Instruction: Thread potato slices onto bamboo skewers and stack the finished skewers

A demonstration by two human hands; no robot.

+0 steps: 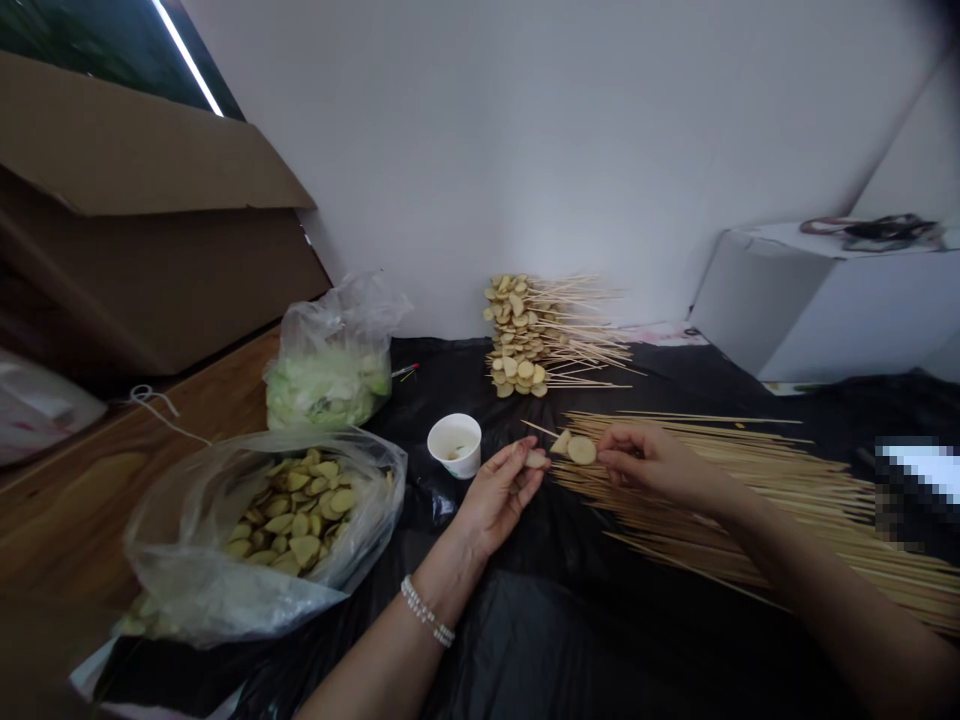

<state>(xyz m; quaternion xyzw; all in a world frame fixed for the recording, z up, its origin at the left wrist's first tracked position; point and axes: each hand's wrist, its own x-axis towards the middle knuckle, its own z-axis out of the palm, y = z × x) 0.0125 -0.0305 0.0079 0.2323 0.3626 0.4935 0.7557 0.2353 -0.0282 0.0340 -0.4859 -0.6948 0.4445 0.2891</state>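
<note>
Left forearm (pixel 397 640) | left hand (pixel 501 492) pinches slice (pixel 535 459) | right hand (pixel 643 460) holds skewer (pixel 540 429) | skewer between hands, right nearer, axis crosswise, tip pointing left

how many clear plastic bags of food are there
2: an open bag with pale slices left of the left hand, and a second bag with green pieces behind the first. Others may be hidden.

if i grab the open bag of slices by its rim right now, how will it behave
The open bag will probably flop and fold, since its clear plastic looks thin and crumpled. Its weight should sit low, with many slices piled inside. Its wide mouth suggests some could spill if it tips.
</note>
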